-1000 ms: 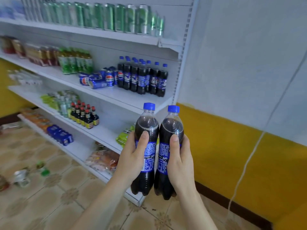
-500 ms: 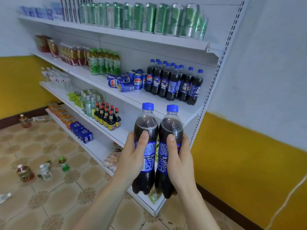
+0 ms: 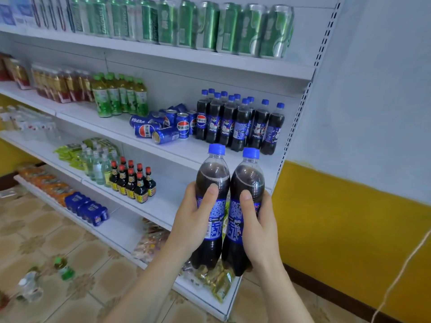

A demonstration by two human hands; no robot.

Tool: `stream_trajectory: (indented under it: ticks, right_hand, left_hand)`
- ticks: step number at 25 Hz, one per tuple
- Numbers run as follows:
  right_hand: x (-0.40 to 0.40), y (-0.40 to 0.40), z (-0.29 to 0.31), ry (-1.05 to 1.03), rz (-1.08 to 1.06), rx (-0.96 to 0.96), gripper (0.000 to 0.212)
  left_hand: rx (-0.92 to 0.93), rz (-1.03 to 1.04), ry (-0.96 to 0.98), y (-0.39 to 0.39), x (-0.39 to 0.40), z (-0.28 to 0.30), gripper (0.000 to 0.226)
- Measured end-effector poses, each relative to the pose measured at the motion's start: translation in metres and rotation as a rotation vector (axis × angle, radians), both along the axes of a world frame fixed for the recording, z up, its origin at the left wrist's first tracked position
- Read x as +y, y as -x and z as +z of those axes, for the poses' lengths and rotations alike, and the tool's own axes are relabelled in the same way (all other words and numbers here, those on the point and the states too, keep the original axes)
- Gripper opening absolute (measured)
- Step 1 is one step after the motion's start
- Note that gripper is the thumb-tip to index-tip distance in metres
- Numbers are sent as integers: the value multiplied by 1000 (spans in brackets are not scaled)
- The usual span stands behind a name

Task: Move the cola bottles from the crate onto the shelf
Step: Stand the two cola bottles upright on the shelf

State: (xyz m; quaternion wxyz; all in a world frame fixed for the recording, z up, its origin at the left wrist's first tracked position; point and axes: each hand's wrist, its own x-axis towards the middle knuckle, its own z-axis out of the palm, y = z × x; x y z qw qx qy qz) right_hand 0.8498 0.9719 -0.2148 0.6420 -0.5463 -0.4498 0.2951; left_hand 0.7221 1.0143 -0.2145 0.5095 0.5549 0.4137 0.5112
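Two upright cola bottles with blue caps are held side by side in front of the white shelf [image 3: 205, 157]. My left hand [image 3: 194, 220] grips the left cola bottle [image 3: 212, 176] around its label. My right hand [image 3: 258, 223] grips the right cola bottle [image 3: 247, 183] the same way. Both bottles hang just below and in front of the shelf board where a group of several cola bottles [image 3: 240, 123] stands at the right end. The crate is not in view.
Blue cola cans [image 3: 163, 127], some lying down, sit left of the shelved bottles. Green cans [image 3: 210, 26] fill the top shelf. Small dark sauce bottles [image 3: 133, 180] stand one shelf lower. Loose bottles [image 3: 63, 269] lie on the tiled floor. A yellow-and-white wall is to the right.
The view has swung left and closer to the shelf, so the shelved cola bottles now sit nearer, right above the two held bottles. My grip on both is unchanged.
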Motion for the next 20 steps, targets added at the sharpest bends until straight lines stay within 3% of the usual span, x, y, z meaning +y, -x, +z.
stream_trajectory:
  ticks: [5, 9, 20]
  right_hand:
    - [44, -10, -3, 3, -76, 11, 43]
    - [92, -34, -10, -39, -139, -13, 55]
    - [229, -112, -1, -83, -185, -73, 62]
  left_hand:
    - [44, -91, -43, -8, 54, 1, 42]
    - [38, -177, -88, -34, 107, 5, 45]
    - [7, -284, -123, -113, 256, 11, 46]
